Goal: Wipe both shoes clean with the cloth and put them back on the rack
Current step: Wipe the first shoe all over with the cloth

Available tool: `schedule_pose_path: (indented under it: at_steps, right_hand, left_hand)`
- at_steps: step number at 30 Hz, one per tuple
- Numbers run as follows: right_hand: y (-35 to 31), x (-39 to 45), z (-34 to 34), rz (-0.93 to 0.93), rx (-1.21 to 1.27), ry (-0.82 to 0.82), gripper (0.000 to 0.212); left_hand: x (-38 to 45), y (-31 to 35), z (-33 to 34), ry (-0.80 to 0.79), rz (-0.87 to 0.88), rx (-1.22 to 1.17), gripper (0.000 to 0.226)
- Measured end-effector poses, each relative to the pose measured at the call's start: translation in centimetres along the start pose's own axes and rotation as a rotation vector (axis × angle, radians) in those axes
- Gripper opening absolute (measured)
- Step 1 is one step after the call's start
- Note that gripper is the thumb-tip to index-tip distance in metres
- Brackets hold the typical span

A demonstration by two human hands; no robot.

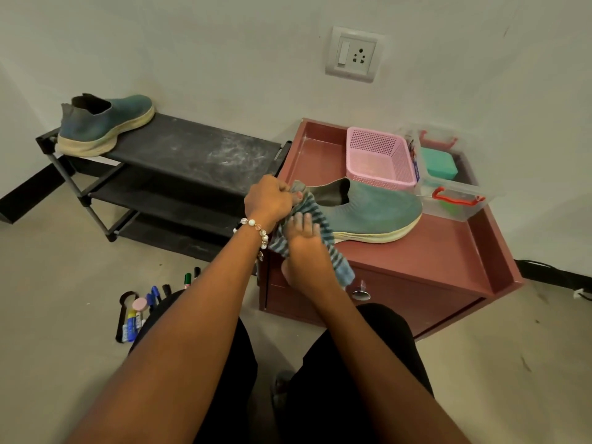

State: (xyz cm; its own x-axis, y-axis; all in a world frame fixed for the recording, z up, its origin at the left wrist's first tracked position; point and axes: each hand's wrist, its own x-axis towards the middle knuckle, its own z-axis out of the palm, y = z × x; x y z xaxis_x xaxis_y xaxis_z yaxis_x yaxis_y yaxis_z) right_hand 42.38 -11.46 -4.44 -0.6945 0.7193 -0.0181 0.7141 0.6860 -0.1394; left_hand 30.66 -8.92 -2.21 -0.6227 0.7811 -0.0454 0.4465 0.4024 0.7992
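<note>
Here the left hand (pixel 267 200) is gripping the heel collar of a teal knit shoe (pixel 368 213) on the maroon cabinet (pixel 448 251), while the right hand (pixel 302 241) is pressing the striped cloth (pixel 315 219) against it, fingers fairly straight. The other teal shoe (pixel 102 126) is sitting on the black rack (pixel 192 149).

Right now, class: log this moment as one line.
left hand: grips heel | right hand: presses cloth | shoe: on cabinet | other shoe: on rack
</note>
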Motion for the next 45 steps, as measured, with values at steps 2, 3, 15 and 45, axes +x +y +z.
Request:
schedule_pose_path:
  at_steps: [2,3,15,45]
  right_hand:
    - [0.9,-0.1,0.0,-0.052,-0.029,-0.006,0.073]
    - [1.4,-0.3,-0.1,-0.015,-0.031,0.025,0.071]
    - [0.0,-0.7,-0.6,-0.008,-0.008,0.031,0.067]
    - [0.7,0.6,-0.2,0.094,0.123,0.134,0.065]
  left_hand:
    - [0.0,-0.1,-0.1,0.008,0.008,-0.013,0.034]
    - [0.0,-0.1,-0.1,0.011,0.013,-0.007,0.032]
    - [-0.4,0.0,-0.1,0.014,0.033,0.031,0.03]
    - [-0.2,0.0,0.0,0.02,0.02,0.058,0.031]
